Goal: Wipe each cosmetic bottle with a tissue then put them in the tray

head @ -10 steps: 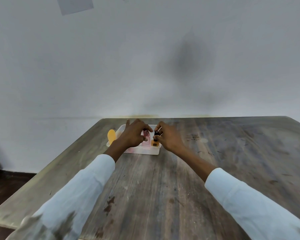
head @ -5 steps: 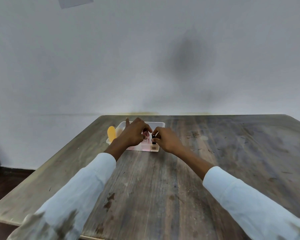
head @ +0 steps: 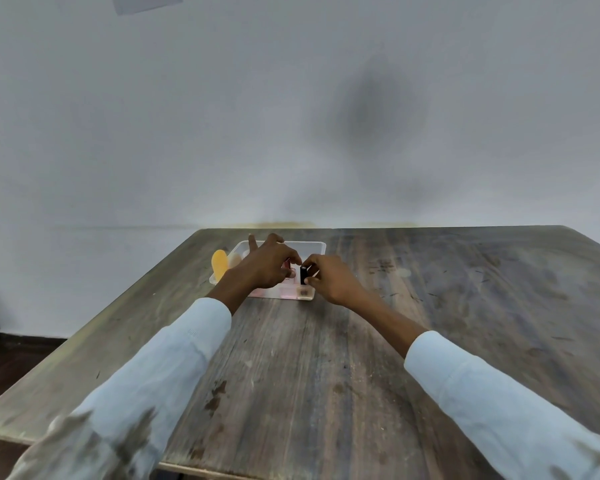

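- Since a second ago, I see my right hand (head: 331, 279) has drawn its small black bottle (head: 303, 275) lower and nearer the tray's front edge; it pinches that bottle upright between thumb and fingers, over the clear plastic tray (head: 312, 244).
- My left hand (head: 264, 268) has stayed over the tray's middle, fingers curled around a pinkish item (head: 289, 268); I cannot make out whether that is a bottle or tissue, because the hand hides most of it.
- A yellow bottle (head: 219, 264) and a pale one (head: 235, 260) stand at the tray's left end, as before.
- The tray's near contents are blurred; both sleeves are cut off at the bottom edge of the wooden table (head: 430, 306) view.
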